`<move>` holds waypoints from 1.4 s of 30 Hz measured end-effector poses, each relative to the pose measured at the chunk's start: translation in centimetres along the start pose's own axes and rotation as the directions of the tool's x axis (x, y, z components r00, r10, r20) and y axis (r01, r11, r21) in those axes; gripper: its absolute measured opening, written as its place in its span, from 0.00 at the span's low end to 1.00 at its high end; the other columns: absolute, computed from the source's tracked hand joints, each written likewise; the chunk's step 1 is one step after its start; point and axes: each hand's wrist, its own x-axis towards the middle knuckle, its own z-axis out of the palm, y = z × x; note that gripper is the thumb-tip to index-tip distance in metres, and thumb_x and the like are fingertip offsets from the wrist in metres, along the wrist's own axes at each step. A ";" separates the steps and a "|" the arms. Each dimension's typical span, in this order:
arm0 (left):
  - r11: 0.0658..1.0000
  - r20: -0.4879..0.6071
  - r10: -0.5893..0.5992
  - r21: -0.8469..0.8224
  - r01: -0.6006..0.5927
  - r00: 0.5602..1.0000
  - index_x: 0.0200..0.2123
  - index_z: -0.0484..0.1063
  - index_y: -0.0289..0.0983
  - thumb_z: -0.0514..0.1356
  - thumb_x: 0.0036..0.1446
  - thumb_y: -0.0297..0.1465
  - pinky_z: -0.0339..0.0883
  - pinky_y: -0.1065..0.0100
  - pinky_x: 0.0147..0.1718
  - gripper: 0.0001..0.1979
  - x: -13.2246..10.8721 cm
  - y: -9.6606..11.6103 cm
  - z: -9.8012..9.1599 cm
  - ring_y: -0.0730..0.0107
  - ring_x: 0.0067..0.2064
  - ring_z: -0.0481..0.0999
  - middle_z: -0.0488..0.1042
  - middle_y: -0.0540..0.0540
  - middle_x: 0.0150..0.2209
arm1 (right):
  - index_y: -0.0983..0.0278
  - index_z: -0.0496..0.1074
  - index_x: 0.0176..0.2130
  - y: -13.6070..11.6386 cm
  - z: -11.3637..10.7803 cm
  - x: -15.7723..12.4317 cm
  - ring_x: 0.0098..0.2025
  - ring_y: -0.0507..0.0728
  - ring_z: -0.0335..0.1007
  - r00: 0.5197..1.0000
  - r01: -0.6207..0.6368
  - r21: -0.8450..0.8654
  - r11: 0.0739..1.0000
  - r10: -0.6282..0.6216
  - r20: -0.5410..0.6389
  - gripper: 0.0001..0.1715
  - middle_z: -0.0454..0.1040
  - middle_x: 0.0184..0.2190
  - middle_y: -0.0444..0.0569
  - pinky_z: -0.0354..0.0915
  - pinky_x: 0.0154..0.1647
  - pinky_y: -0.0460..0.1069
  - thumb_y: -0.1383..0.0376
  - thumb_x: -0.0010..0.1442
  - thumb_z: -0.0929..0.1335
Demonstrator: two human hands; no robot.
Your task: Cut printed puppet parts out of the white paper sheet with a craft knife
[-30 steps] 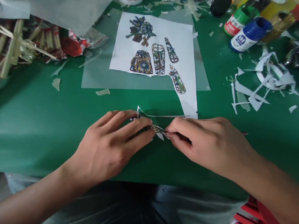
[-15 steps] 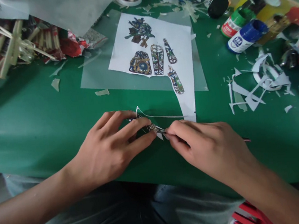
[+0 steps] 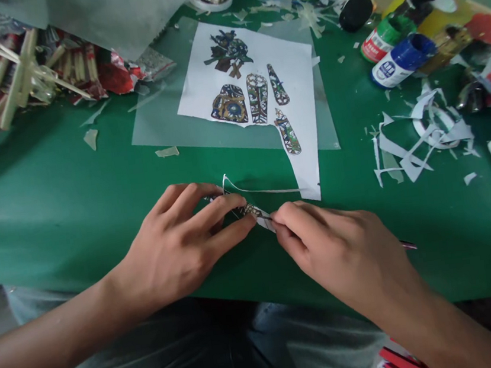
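Since a second ago our right hand (image 3: 347, 249) has slid a little toward us and down, and the thin tool (image 3: 407, 244) poking out behind it has dropped with it. Our left hand (image 3: 181, 245) has barely shifted.

Nearest us, on the green mat (image 3: 72, 199) close to its front edge, the left hand lies low with fingers stretched and slightly apart. Index finger and thumb pin the small printed piece (image 3: 255, 211) flat. The right hand's fingers are pinched tight round the tool, and they hide its tip.

We judge that we are trimming the piece along its edge. The next move calls for firm downward pressure from the left hand and a short, steady stroke at the end by the right fingertips.

The piece's long axis runs from upper left to lower right, and its narrow end points at the right hand. A thin paper strip (image 3: 264, 190) curls just behind it.

Farther off lie the printed sheet (image 3: 309, 158) on clear plastic (image 3: 162, 128), white scraps (image 3: 420, 144) and paint bottles (image 3: 400, 60).
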 end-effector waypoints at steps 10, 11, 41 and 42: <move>0.999 0.024 -0.033 0.031 0.032 0.999 0.52 0.71 0.44 0.53 0.62 0.23 0.64 0.58 0.35 0.18 0.0 0.2 0.1 0.56 0.48 0.74 0.77 0.47 0.50 | 0.62 0.67 0.32 -0.5 -0.1 -0.6 0.19 0.48 0.58 1.000 -0.029 -0.015 0.999 0.029 -0.009 0.09 0.64 0.20 0.39 0.48 0.20 0.45 0.75 0.61 0.63; 0.999 0.028 -0.030 0.034 0.029 0.999 0.52 0.71 0.44 0.53 0.61 0.23 0.64 0.58 0.36 0.18 0.0 0.2 0.0 0.56 0.48 0.74 0.77 0.47 0.50 | 0.62 0.67 0.31 -0.4 -0.1 -0.7 0.19 0.48 0.58 1.000 -0.030 -0.016 0.999 0.030 -0.007 0.09 0.64 0.20 0.39 0.48 0.20 0.45 0.75 0.61 0.63; 0.998 -0.073 -0.060 -0.031 0.058 0.996 0.44 0.76 0.35 0.58 0.62 0.27 0.61 0.60 0.35 0.10 0.9 2.1 1.0 0.61 0.40 0.72 0.79 0.50 0.47 | 0.63 0.67 0.34 -0.9 0.2 -0.3 0.21 0.48 0.67 0.950 -0.307 0.061 0.950 0.310 -0.040 0.06 0.74 0.25 0.42 0.50 0.18 0.44 0.66 0.65 0.65; 0.996 -0.077 -0.080 -0.035 0.077 0.994 0.44 0.76 0.35 0.58 0.62 0.28 0.62 0.60 0.36 0.10 0.9 2.5 1.1 0.61 0.41 0.72 0.79 0.50 0.48 | 0.63 0.67 0.34 -0.9 0.3 -0.2 0.21 0.48 0.68 0.947 -0.317 0.057 0.947 0.319 -0.037 0.06 0.74 0.25 0.42 0.50 0.18 0.44 0.66 0.65 0.65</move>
